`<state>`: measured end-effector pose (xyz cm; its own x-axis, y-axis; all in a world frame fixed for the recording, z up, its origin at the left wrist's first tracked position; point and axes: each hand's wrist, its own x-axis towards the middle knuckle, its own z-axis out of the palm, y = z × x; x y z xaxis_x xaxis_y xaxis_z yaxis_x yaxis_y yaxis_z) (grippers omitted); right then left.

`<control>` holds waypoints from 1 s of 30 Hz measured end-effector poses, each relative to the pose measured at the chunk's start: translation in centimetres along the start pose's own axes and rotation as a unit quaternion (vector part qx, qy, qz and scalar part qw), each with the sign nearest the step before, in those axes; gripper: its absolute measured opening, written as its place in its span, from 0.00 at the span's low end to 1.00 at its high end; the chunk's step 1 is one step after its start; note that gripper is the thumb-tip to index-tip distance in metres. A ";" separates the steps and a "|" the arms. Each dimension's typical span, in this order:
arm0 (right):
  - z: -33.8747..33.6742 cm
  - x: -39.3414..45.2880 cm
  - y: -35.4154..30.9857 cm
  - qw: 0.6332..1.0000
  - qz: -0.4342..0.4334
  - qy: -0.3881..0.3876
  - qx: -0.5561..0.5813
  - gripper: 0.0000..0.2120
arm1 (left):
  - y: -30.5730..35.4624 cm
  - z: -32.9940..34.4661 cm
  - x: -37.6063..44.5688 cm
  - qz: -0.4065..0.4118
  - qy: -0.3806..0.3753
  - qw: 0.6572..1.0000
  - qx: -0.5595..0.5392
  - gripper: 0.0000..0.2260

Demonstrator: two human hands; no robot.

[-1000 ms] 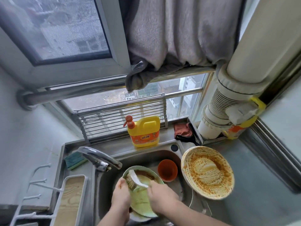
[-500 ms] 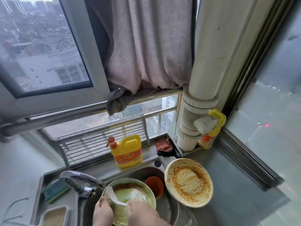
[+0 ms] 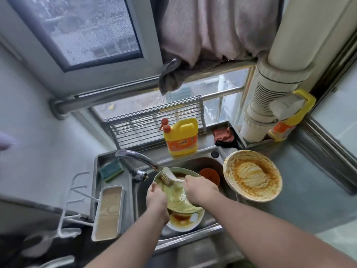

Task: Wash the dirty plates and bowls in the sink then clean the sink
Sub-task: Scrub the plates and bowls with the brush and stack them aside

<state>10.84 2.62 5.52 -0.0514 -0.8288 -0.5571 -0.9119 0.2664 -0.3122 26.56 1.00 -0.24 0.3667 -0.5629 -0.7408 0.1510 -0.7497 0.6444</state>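
Over the steel sink (image 3: 193, 237) my left hand (image 3: 156, 197) grips the left rim of a pale green plate (image 3: 178, 199), held tilted. My right hand (image 3: 200, 188) holds a white dish brush (image 3: 169, 176) whose bristles press on the plate's upper left part. Under the green plate lies a white bowl (image 3: 185, 222) with brown sauce. A small orange bowl (image 3: 210, 176) sits at the sink's back right. A large cream plate (image 3: 252, 176) smeared with orange sauce leans on the sink's right edge.
The faucet (image 3: 135, 159) arches over the sink's back left. A yellow detergent bottle (image 3: 181, 137) stands behind the sink before a wire rack (image 3: 146, 125). A green sponge (image 3: 111, 169) and a white tray (image 3: 108, 211) lie left. A red cloth (image 3: 224, 135) and a white pipe (image 3: 270, 105) are at the right.
The view has swung back down and left, so my arms and the sink show more fully. The brush stays at the green plate's upper left, and both hands keep their grip.
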 end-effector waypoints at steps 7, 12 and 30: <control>0.4 0.7 0.9 0.993 -0.015 0.047 -0.104 0.12 | -0.6 -0.5 1.5 -0.022 0.003 0.999 0.042 0.13; 0.3 0.8 5.9 0.989 0.053 0.037 -0.132 0.12 | 0.6 -0.9 -0.2 -0.002 0.010 0.999 0.042 0.13; 1.2 2.4 7.7 0.992 0.061 -0.021 -0.107 0.12 | 1.3 0.5 0.7 0.081 0.017 0.993 0.085 0.18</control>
<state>4.21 3.31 0.86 -0.1541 -0.7741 -0.6140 -0.9655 0.2499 -0.0727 26.51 -0.57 -0.04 0.4038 -0.6706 -0.6223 -0.0688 -0.7005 0.7103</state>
